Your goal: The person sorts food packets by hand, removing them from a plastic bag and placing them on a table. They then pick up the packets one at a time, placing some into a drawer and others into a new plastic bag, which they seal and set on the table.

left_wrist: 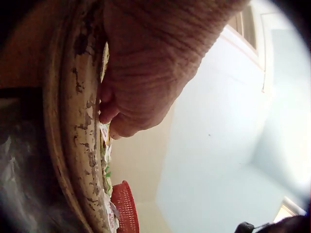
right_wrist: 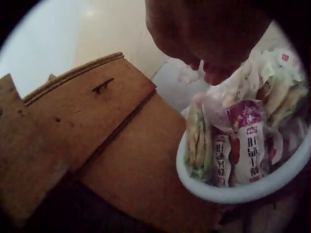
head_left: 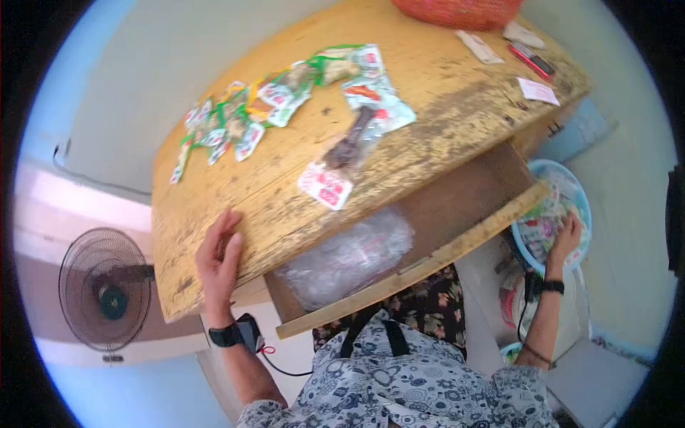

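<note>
My left hand [head_left: 220, 257] rests at the table's front edge, its fingers loosely bent with nothing in them. My right hand [head_left: 565, 239] is down at the packets in a light-blue basin [head_left: 586, 239]. In the right wrist view its fingertips hang right over snack packets [right_wrist: 248, 145] with white, purple and green wrappers; the palm side is hidden. On the wooden table [head_left: 264, 185] lies a clear packet with a dark brown piece of food [head_left: 345, 151]. Behind it is a pale packet [head_left: 382, 103], and a row of green-and-white packets [head_left: 235, 118] runs off to the left.
Below the tabletop, a drawer [head_left: 457, 192] is pulled out, with clear plastic bags [head_left: 349, 250] in it. A red basket [head_left: 457, 11], a red phone [head_left: 531, 60] and small paper packets [head_left: 479, 47] sit at the far side. A fan [head_left: 107, 292] stands left of the table.
</note>
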Demonstrator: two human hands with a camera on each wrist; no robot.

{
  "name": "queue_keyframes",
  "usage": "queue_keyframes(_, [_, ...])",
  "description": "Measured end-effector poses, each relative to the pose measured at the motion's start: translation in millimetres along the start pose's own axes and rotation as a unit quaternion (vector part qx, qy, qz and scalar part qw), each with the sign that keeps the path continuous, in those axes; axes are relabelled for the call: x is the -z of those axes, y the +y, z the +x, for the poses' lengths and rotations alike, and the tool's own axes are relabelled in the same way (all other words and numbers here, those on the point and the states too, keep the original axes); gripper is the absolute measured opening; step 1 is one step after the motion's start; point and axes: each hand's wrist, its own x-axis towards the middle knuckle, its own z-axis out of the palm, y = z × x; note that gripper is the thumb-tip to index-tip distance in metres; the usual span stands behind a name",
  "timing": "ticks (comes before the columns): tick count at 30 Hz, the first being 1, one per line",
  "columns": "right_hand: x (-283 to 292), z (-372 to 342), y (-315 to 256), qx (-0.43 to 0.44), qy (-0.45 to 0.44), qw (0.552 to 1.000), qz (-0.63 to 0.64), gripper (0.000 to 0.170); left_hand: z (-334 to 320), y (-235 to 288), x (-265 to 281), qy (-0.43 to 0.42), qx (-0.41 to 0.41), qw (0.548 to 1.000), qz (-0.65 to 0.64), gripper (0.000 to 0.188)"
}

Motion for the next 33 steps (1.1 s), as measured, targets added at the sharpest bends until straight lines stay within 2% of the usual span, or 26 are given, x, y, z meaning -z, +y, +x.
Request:
queue_keyframes(3, [6, -45, -49, 0.068, 0.012, 0.997, 0.027, 0.034, -1, -1, 0, -0.001, -0.003, 1.000, -0.031, 0.046])
queue_keyframes(7, [-12, -101, -123, 0.090, -0.001, 0.992, 0.092, 0.027, -2, -1, 1, 0.004, -0.026, 0.999, -0.041, 0.044])
queue_keyframes(9, [-25, -127, -160, 0.112, -0.033, 0.986, 0.123, 0.026, -5, -3, 4, 0.030, -0.039, 0.997, -0.055, 0.040])
queue_keyframes(14, [-56, -203, -248, 0.272, -0.209, 0.933, 0.106, 0.021, -28, -5, 4, 0.097, -0.120, 0.984, -0.088, 0.030])
queue_keyframes(15, [-62, -216, -259, 0.304, -0.242, 0.917, 0.093, 0.021, -31, 2, 4, 0.037, -0.164, 0.983, -0.068, 0.030])
queue_keyframes(17, [-71, -239, -270, 0.291, -0.300, 0.901, 0.117, 0.018, -42, 20, 5, -0.082, -0.243, 0.966, -0.030, 0.031])
queue_keyframes(19, [-83, -261, -276, 0.270, -0.338, 0.891, 0.134, 0.016, -48, 33, -4, -0.199, -0.230, 0.953, -0.011, 0.031])
queue_keyframes(22, [-101, -283, -282, 0.269, -0.371, 0.875, 0.155, 0.013, -56, 37, -24, -0.201, -0.245, 0.942, 0.111, 0.037])
queue_keyframes(25, [-113, -292, -295, 0.297, -0.417, 0.851, 0.117, 0.011, -60, 32, -38, -0.236, -0.211, 0.942, 0.117, 0.045])
queue_keyframes(26, [-117, -292, -294, 0.327, -0.416, 0.842, 0.102, 0.011, -60, 27, -40, -0.248, -0.190, 0.941, 0.128, 0.052])
queue_keyframes(29, [-118, -292, -299, 0.309, -0.444, 0.839, 0.049, 0.010, -59, 24, -44, -0.208, -0.175, 0.950, 0.153, 0.039])
queue_keyframes(32, [-116, -292, -293, 0.324, -0.436, 0.839, 0.030, 0.010, -53, 12, -45, -0.315, -0.189, 0.898, 0.242, 0.022])
queue_keyframes(33, [-117, -291, -293, 0.333, -0.433, 0.837, 0.028, 0.009, -53, 11, -46, -0.293, -0.199, 0.907, 0.227, 0.017])
